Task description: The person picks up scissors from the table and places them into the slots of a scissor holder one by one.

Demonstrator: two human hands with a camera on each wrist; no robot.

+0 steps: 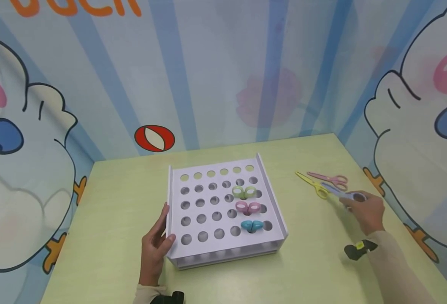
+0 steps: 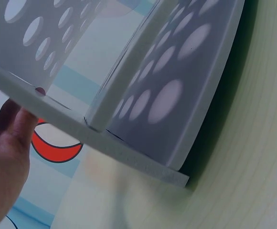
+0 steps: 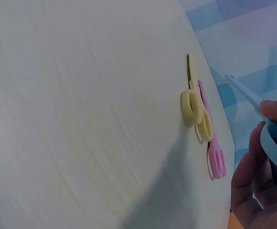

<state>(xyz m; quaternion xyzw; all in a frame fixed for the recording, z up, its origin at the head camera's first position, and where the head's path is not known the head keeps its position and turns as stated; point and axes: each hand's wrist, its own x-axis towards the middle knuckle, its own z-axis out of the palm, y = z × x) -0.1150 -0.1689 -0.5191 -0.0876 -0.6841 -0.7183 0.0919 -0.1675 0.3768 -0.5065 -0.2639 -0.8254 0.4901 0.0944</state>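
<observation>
A white rack [image 1: 208,228] with rows of round holes stands on the table. My left hand [image 1: 155,249] grips its left side wall, thumb at the front corner; the left wrist view shows the fingers [image 2: 19,121] behind that wall's edge. Green-handled scissors [image 1: 244,192], pink-handled scissors [image 1: 248,207] and teal-handled scissors [image 1: 252,226] stand in holes on the rack's right, handles up. My right hand [image 1: 367,211] pinches blue scissors [image 3: 248,93] by the handles, blades pointing away to the left, raised over the table.
Yellow scissors [image 1: 310,182] and another pink pair [image 1: 331,179] lie on the pale green table [image 1: 109,219], right of the rack. A printed cloth wall [image 1: 215,76] with cartoon figures encloses the table's back and sides.
</observation>
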